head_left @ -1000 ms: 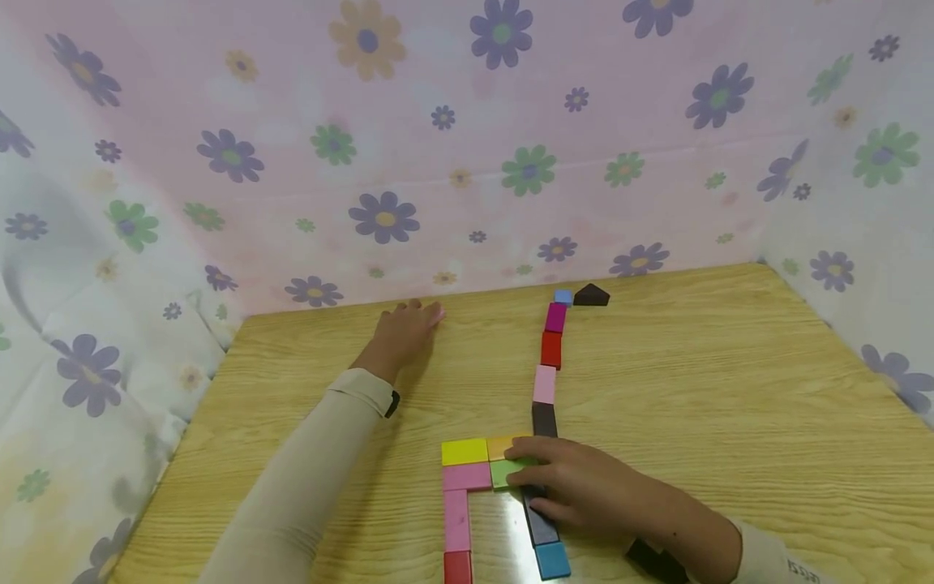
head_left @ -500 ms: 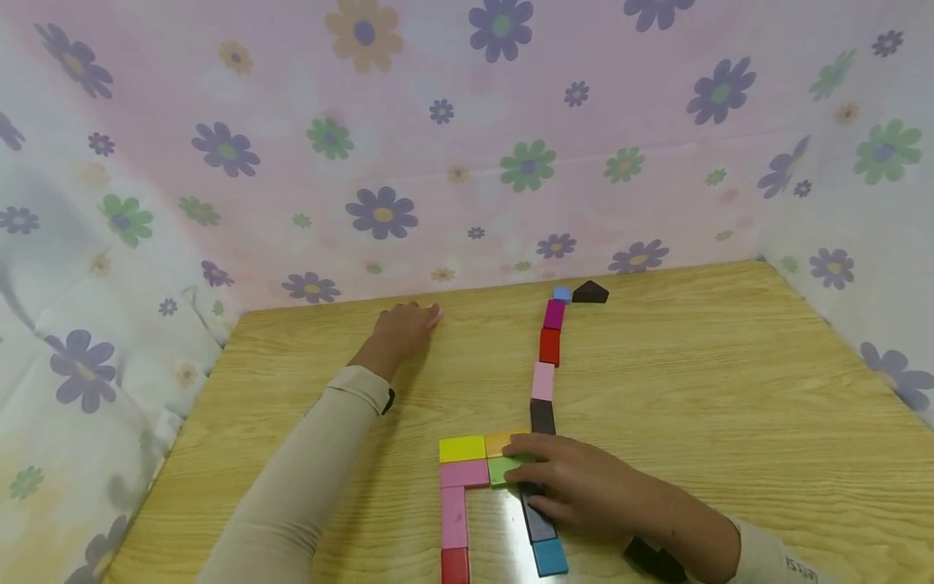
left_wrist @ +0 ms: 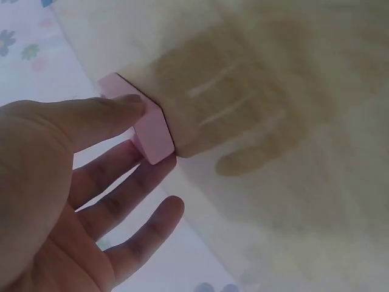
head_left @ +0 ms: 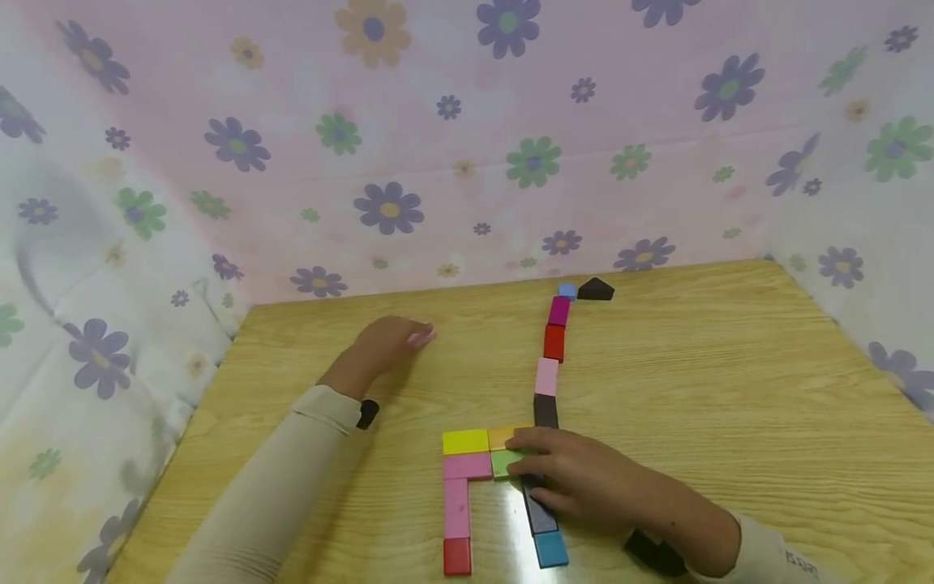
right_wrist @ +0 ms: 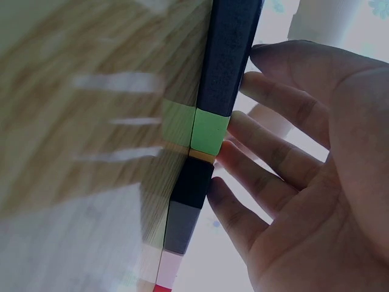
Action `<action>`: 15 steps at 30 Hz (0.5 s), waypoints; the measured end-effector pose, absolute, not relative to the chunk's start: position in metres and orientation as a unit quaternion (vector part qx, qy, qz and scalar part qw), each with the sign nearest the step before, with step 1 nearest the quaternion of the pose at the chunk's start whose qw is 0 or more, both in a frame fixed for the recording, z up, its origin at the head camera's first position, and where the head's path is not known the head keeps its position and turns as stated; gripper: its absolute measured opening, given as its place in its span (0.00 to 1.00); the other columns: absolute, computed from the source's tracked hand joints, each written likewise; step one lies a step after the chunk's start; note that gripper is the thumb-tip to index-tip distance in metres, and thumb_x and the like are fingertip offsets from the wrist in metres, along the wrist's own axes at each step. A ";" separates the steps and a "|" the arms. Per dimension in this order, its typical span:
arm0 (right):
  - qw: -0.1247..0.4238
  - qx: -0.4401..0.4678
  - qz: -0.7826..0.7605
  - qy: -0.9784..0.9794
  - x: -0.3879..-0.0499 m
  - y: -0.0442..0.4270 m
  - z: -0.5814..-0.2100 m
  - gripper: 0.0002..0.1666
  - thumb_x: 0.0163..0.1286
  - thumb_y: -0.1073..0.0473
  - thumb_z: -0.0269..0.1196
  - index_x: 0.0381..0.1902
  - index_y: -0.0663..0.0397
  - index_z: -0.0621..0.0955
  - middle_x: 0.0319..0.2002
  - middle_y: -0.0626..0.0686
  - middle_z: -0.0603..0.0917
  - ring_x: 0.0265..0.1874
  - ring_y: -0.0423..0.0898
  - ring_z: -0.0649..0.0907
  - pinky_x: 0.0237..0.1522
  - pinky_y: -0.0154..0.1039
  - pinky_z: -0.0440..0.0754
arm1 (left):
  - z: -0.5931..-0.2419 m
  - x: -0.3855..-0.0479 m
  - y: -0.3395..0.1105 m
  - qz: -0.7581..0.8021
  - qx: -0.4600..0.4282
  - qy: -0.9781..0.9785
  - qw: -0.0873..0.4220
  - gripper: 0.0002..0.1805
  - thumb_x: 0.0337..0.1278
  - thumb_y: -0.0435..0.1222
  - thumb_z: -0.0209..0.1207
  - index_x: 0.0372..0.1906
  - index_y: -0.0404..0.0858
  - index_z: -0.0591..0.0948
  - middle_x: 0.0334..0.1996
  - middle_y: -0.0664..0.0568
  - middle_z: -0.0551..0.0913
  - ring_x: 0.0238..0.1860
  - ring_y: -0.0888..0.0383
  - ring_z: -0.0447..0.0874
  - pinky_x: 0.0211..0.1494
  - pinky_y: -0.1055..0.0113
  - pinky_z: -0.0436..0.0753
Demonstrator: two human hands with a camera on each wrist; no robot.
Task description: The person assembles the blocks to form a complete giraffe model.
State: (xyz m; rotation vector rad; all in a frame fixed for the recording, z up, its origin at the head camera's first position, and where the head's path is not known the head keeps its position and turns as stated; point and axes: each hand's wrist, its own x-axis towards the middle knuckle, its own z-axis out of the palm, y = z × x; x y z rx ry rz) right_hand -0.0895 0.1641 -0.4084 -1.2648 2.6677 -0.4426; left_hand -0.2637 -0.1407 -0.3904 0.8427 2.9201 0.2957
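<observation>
My left hand [head_left: 385, 345] pinches a pink angular block [left_wrist: 152, 125] between thumb and fingers, over the left back part of the table. In the left wrist view its other fingers are loosely bent. My right hand [head_left: 584, 474] rests with spread, relaxed fingers on the laid blocks, its fingertips on the green block [head_left: 507, 464] and beside the long dark block [head_left: 541, 515]. In the right wrist view, the fingertips touch the sides of the dark, green and orange blocks [right_wrist: 202, 156]. Yellow [head_left: 464, 442] and pink [head_left: 467, 465] blocks lie left of the fingers.
A line of blocks runs back through pink [head_left: 546, 376], red [head_left: 554, 343] and magenta [head_left: 559, 311] to a small blue block [head_left: 567, 290]. A black triangular block [head_left: 596, 289] lies beside it. Another dark block [head_left: 654, 554] sits under the right wrist. Floral cloth [head_left: 467, 146] walls the table.
My left hand has drawn back from the table's far edge, nearer to me and slightly left, with the pink block in its fingers. My right hand stays in place.
</observation>
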 end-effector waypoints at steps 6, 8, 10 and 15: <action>0.073 -0.424 -0.149 0.890 -0.090 0.164 -0.408 0.21 0.70 0.51 0.65 0.60 0.40 0.82 0.67 0.48 0.75 0.65 0.47 0.76 0.62 0.48 0.79 | -0.395 -0.230 -0.158 0.116 0.231 0.964 0.061 0.22 0.76 0.39 0.50 0.70 0.42 0.74 0.55 0.39 0.84 0.55 0.40 0.84 0.60 0.46 0.79; 0.075 -0.421 -0.152 0.891 -0.090 0.164 -0.408 0.21 0.70 0.51 0.65 0.60 0.40 0.82 0.67 0.48 0.75 0.65 0.47 0.76 0.62 0.48 0.79 | -0.396 -0.214 -0.160 0.116 0.215 0.968 0.054 0.25 0.74 0.37 0.53 0.73 0.44 0.70 0.54 0.39 0.85 0.54 0.41 0.84 0.57 0.48 0.81; 0.083 -0.416 -0.153 0.893 -0.089 0.164 -0.408 0.22 0.70 0.51 0.65 0.61 0.40 0.82 0.68 0.48 0.75 0.66 0.47 0.76 0.62 0.49 0.79 | -0.398 -0.198 -0.161 0.122 0.206 0.970 0.038 0.28 0.70 0.36 0.58 0.73 0.44 0.70 0.47 0.40 0.87 0.45 0.46 0.85 0.48 0.53 0.82; 0.104 -0.404 -0.156 0.895 -0.090 0.163 -0.407 0.22 0.70 0.51 0.65 0.62 0.38 0.81 0.69 0.47 0.73 0.66 0.47 0.75 0.63 0.50 0.78 | -0.398 -0.162 -0.157 0.161 0.176 0.971 0.023 0.27 0.65 0.37 0.63 0.68 0.43 0.76 0.31 0.49 0.84 0.27 0.58 0.71 0.33 0.64 0.72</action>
